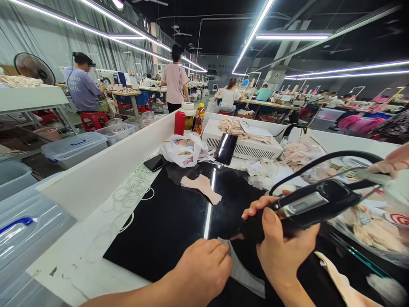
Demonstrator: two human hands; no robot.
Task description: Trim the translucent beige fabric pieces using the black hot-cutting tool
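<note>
My right hand (281,243) is wrapped around a black corded handheld tool (303,204) with a shiny metal plate on its side. The tool's narrow end points left, close to a sheer whitish strip of fabric (247,277). With fingers curled, my left hand (204,266) pinches the upper end of this strip against the glossy black board (153,238). Farther up the board lies a flat peach fabric piece (202,187), touched by neither hand. Another peach fabric piece (341,281) is at the lower right.
Loops of white cord (131,192) lie along the left wall. A white bag (185,150), a phone (226,149) and a vented white box (246,138) stand behind the board. At right are bagged fabric pieces (373,226), the tool's cable (322,160) and another person's hand (398,161).
</note>
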